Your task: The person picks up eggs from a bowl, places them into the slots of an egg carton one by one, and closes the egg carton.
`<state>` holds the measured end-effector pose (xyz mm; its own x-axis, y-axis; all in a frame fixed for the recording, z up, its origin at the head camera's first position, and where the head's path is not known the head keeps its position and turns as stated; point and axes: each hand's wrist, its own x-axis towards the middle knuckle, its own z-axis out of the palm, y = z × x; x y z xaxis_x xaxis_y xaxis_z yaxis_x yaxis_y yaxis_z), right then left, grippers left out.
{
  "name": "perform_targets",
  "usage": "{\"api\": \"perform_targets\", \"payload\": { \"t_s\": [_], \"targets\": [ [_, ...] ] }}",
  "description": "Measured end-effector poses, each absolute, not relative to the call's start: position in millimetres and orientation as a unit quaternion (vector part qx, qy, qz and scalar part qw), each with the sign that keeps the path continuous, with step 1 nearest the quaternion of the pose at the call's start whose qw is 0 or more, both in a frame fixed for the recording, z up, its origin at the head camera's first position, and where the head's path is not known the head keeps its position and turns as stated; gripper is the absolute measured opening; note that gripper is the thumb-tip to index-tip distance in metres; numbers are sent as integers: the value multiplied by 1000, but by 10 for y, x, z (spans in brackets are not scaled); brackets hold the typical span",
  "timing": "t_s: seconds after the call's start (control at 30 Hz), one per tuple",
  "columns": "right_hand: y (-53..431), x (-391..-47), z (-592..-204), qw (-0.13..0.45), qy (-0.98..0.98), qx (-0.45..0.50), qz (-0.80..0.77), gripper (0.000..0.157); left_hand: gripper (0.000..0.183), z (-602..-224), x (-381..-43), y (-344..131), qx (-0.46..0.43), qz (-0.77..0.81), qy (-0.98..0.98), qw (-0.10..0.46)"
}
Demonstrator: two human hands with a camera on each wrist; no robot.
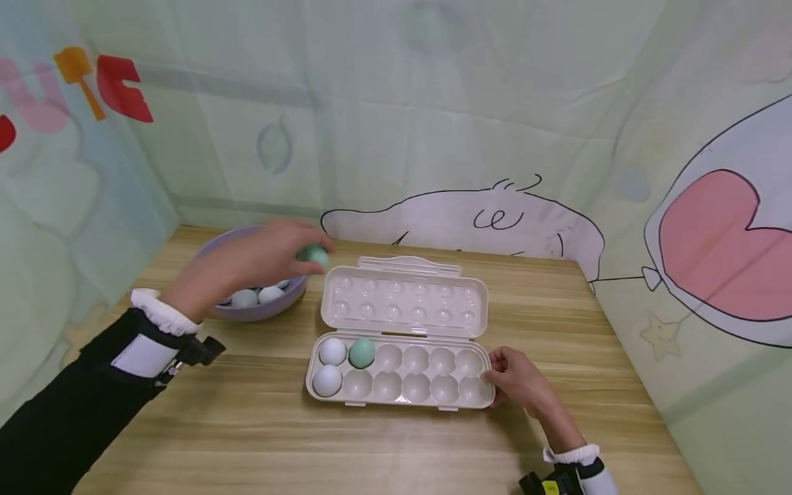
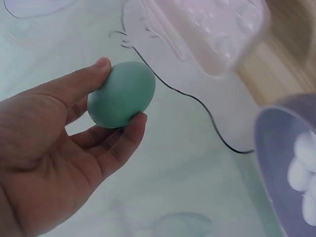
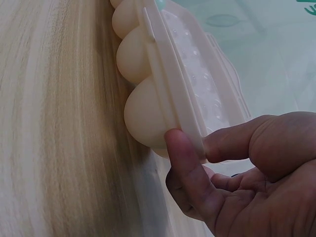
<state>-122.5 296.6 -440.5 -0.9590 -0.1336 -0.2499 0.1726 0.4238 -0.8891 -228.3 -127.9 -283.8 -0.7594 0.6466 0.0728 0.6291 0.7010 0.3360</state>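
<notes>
My left hand pinches a green egg between thumb and fingertips, in the air between the purple bowl and the egg carton. White eggs lie in that bowl, partly hidden under my left forearm. The plastic carton stands with its lid tipped back. In its leftmost column are two white eggs, and a second green egg sits beside them in the back row. My right hand grips the carton's right end, thumb on top and fingers against the rim.
The wooden table carries the bowl at back left and the carton in the middle. Printed cloth walls rise behind the table and along both sides.
</notes>
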Motion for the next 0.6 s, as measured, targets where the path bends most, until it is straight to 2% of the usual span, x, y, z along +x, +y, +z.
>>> {"api": "perform_targets", "payload": {
  "t_s": [0.17,0.6],
  "targets": [
    [2958,-1214,-4392,144,833,11,-534,24,19,-2815,-2004,-1111,409,203,890,-4],
    [2963,-1205,-4383,143,830,13,-539,23,23,-2984,-1585,-889,440,208,874,11]
  ]
}}
